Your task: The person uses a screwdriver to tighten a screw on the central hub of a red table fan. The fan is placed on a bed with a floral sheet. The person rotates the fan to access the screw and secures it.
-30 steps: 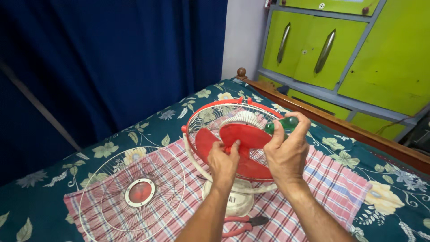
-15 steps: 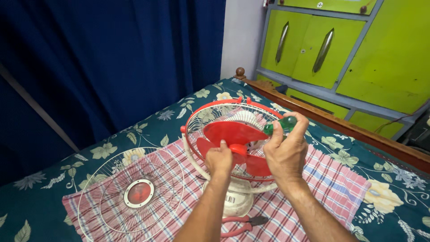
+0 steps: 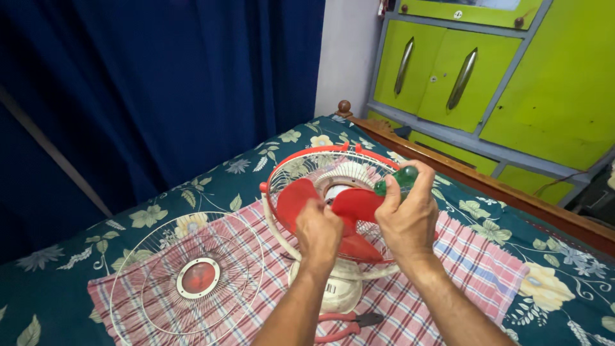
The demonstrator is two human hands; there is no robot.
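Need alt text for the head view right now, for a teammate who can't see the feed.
Two bare hands work at a small table fan with red blades: the left hand grips the blade hub, the right hand holds a green-handled screwdriver. The detached front grille and red pliers lie on a checked cloth.

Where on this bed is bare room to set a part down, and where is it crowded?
Free: checked cloth right of the fan; floral bedsheet beyond the detached grille. Crowded: around the fan base, where both hands and pliers sit.

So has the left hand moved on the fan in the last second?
Yes. The left hand has slid down and toward the hub, off the left red blade, measured against the cage rim.
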